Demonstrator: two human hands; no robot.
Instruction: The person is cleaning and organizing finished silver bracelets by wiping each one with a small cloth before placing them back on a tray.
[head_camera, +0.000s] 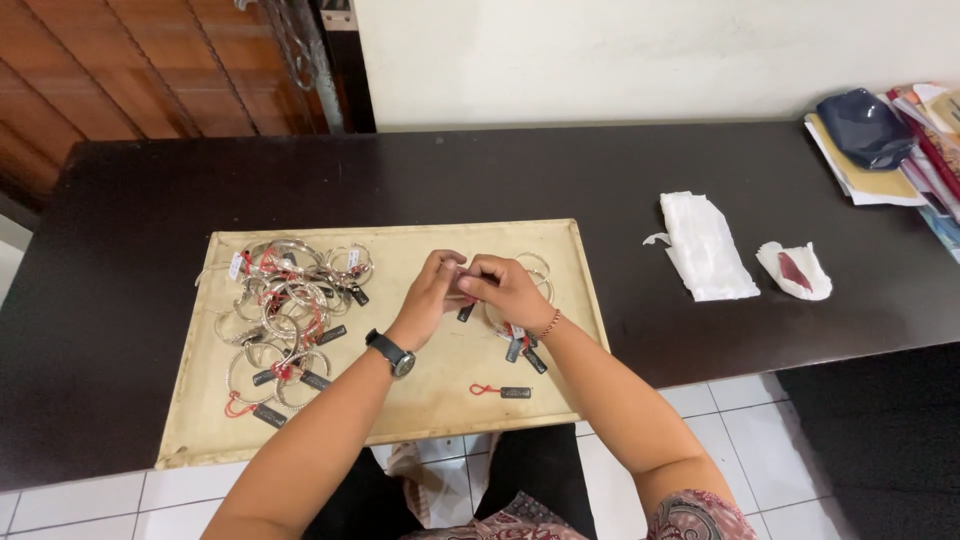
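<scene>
Head view, looking down: a small silver bangle (462, 283) with a dark tag (465, 313) dangling from it sits pinched between both hands over the middle of the cream tray (400, 420). Left hand (432, 290), wristwatch (391, 352) on its wrist, has its fingers curled tight on the piece; right hand (505, 290), a thin bracelet on its wrist, clamps it from the other side, fingertips meeting. Just under the right wrist lie a few more tagged bangles (520, 340), and one loose tag on a red string (503, 391) rests nearer the tray's front edge. Off to the left, a big heap of silver bangles (285, 310). Tray on a dark table (600, 180); white cloths (706, 247) well to the right.
</scene>
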